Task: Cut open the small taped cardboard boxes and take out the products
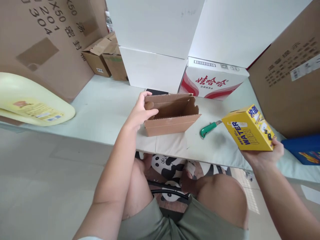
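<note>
My left hand (140, 113) grips the left end wall of a small open brown cardboard box (172, 115) that stands on the pale table (100, 110), thumb inside and fingers outside. My right hand (265, 153) holds a yellow carton (248, 128) printed "WATER" from below, lifted above the table's right front edge and tilted. A green-handled knife (208, 129) lies on the table between the brown box and the yellow carton.
White boxes (155, 43) and a red-and-white case (212, 78) stand behind the brown box. Large brown cartons rise at the left (45, 43) and right (290, 76). A pale yellow plastic item (32, 103) lies at the left, a blue object (303, 148) at the right. My knees are below the table edge.
</note>
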Motion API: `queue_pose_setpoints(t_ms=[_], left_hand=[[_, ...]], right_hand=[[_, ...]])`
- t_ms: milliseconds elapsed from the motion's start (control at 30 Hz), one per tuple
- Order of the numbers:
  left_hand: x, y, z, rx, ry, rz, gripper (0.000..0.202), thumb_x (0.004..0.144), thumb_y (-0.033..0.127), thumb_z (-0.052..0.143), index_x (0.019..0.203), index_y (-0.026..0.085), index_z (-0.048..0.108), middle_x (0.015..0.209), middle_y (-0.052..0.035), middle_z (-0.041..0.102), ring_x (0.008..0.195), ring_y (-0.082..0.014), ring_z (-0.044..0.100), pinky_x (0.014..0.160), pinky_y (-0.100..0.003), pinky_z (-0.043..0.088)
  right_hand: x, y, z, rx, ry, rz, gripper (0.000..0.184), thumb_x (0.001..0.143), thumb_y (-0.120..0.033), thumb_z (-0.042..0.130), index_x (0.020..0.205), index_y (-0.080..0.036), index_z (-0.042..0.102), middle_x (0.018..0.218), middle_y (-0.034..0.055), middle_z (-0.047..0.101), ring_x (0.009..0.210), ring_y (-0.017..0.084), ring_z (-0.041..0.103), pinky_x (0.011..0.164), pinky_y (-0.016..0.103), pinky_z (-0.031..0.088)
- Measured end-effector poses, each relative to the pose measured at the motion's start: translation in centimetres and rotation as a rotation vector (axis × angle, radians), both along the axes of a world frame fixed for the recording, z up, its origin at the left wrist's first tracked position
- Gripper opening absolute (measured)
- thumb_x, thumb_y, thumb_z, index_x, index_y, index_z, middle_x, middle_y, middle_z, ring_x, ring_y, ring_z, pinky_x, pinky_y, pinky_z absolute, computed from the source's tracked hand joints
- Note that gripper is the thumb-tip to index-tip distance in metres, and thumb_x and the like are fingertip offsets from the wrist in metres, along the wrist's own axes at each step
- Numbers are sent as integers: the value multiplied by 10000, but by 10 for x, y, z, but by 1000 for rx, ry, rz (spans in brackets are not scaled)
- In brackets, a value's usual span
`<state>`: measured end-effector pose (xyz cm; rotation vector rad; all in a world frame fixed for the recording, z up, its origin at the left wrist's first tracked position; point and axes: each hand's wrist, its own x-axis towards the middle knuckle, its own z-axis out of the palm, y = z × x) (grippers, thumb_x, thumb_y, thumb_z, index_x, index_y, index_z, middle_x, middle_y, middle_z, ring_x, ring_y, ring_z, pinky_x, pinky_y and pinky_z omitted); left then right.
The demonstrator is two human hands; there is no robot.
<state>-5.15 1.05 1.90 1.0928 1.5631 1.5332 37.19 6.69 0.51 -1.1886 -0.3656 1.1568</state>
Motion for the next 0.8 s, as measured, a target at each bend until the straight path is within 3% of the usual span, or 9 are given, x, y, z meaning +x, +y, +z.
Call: queue_pose_setpoints(t_ms=[67, 133, 300, 500, 700, 800], left_hand=[[2, 0, 2, -86, -81, -11, 650, 594, 109, 725, 1196, 328, 618, 1216, -43, 592, 809, -175, 636, 572, -255, 478], [3, -2, 2, -62, -146, -3, 660, 584, 107, 675, 1202, 328, 608, 1245, -35, 590, 802, -151, 628, 544, -225, 443], [-4, -12, -9, 110, -257, 4, 699, 544, 109, 698, 1207, 322, 625, 1333, -47, 610, 1051, -203, 687, 688, -227, 540], [-4, -24, -10, 100, -277, -66, 622, 550, 118, 729, 1135, 305, 634, 1336, -44, 624, 1286, -281, 654, 744, -242, 585], [0, -24, -6, 69, -280, -35, 519, 571, 119, 714, 1063, 280, 680, 1297, -52, 653, 1236, -262, 678, 617, -202, 522], [-2, -22, -6, 62, -306, -38, 504, 565, 122, 738, 1042, 280, 699, 1272, -34, 677, 1164, -234, 691, 639, -217, 528]], right_hand=[[7, -3, -4, -27, -10, -18, 341, 784, -362, 453, 865, -279, 774, 976, 21, 736, 831, 160, 673, 575, 252, 550], [14, -4, -8, -39, -28, -23, 352, 782, -366, 449, 872, -271, 776, 981, 37, 735, 840, 176, 676, 582, 277, 552], [27, -3, -18, -20, -70, -7, 353, 713, -358, 501, 915, -280, 781, 1018, 35, 748, 887, 210, 673, 614, 325, 544], [34, -7, -23, -72, -102, -42, 330, 741, -383, 468, 843, -269, 761, 1037, 49, 754, 973, 202, 677, 664, 315, 558], [41, -10, -28, -46, -137, -20, 374, 750, -381, 439, 904, -261, 759, 1125, 45, 750, 1035, 192, 686, 684, 292, 585], [39, -7, -27, -48, -120, -42, 429, 750, -377, 417, 989, -251, 751, 1140, 43, 737, 1004, 188, 688, 664, 285, 598]])
